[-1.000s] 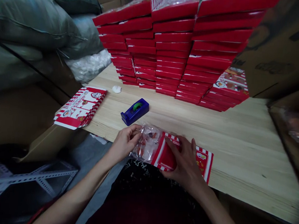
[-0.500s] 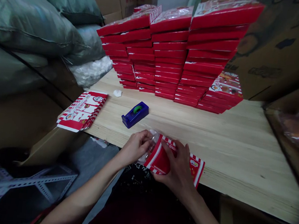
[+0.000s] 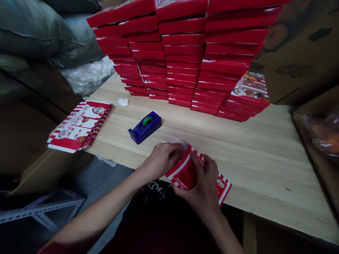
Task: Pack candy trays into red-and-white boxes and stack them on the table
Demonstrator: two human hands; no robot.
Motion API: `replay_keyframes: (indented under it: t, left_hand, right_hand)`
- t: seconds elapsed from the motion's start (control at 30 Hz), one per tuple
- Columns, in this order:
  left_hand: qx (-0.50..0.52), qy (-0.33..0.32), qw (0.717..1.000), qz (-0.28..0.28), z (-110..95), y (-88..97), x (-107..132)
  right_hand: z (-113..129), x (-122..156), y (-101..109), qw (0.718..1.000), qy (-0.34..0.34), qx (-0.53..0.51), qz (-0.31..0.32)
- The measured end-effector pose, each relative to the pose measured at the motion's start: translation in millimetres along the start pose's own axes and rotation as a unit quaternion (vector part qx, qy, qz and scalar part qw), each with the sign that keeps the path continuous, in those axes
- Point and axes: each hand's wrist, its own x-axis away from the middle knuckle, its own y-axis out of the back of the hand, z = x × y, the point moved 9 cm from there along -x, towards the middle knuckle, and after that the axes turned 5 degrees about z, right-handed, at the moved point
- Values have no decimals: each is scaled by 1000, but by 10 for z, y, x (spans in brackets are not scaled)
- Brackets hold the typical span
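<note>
Just at table [image 3: 276, 182] edge, hands [image 3: 205, 186] on carton [image 3: 187, 175]; room rightward.

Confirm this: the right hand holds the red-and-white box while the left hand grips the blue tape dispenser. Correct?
Not quite. The left hand isn't on the blue tape dispenser; the head view shows that hand at the left end of the red-and-white box, with the dispenser standing apart on the wooden table. The right hand does hold the box.

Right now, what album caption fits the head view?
Right hand holding a red-and-white carton, left hand at its end, blue tape dispenser nearby, stacked red boxes beyond.
</note>
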Motion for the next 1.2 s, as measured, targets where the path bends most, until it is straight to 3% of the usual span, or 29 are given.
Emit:
replay_keyframes:
  t: [0.1,0.17,0.2,0.3,0.37,0.5,0.67,0.77,0.9,1.03,1.2]
  left_hand:
    - [44,-4,997,67,-48,-8,-39]
    - [65,-10,996,58,-125,67,8]
    - [64,-14,998,15,-179,156,61]
    - [67,-8,981,-183,-315,417,373]
    - [140,16,964,-224,-291,331,554]
    - [334,80,929,-137,-52,-123,648]
    - [416,101,903,-38,179,-367,742]
    - [359,76,929,-39,293,-451,851]
    - [179,62,980,-70,440,-486,936]
    - [88,21,996,-13,342,-459,847]
    - [82,3,995,62,188,-444,741]
  right_hand:
    - [7,27,54,1000,-20,-11,-12]
    - [17,34,95,999,-27,-12,-16]
    - [15,33,129,999,-34,-14,-25]
    - [-31,39,270,992,-94,-24,-79]
    - [-37,73,332,984,-135,-33,-111]
    - [31,196,342,983,-138,-80,-91]
    - [-180,414,384,959,-102,-263,-29]
    - [-432,533,312,945,-111,-307,-20]
    - [-630,642,133,946,-121,-302,17]
    - [-623,642,88,956,-86,-264,92]
    - [-549,587,100,956,-39,-242,158]
